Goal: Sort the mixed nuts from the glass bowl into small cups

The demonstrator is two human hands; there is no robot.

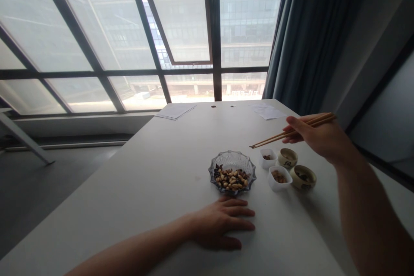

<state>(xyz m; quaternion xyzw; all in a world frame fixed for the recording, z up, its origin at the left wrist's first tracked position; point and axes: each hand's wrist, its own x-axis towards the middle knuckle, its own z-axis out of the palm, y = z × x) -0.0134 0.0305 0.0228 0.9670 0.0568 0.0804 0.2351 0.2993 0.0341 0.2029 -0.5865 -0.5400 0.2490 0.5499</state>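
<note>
From where I'm standing, the right hand [312, 131] is clamping a pair of chopsticks [274, 139], holding them slantwise above the table [155, 181]. Their tips are lying close together, hovering between the bowl [241, 161] and the far tub [263, 163]; whether they are pinching anything, I cannot tell. The left hand [218, 223] is resting palm down, its fingers spreading apart, just on the near side of the bowl.

That glass bowl is sitting near the middle of the table, holding a mix of nuts [231, 182], pale ones and dark ones. To its right, the far tub is holding dark pieces, and the near tub [276, 185] is holding brown ones. Just beyond them to the right, the far cup [284, 164] and the near cup [299, 186] are standing upright, the near one holding dark bits. Papers [176, 111] are lying toward the window [187, 17].
</note>
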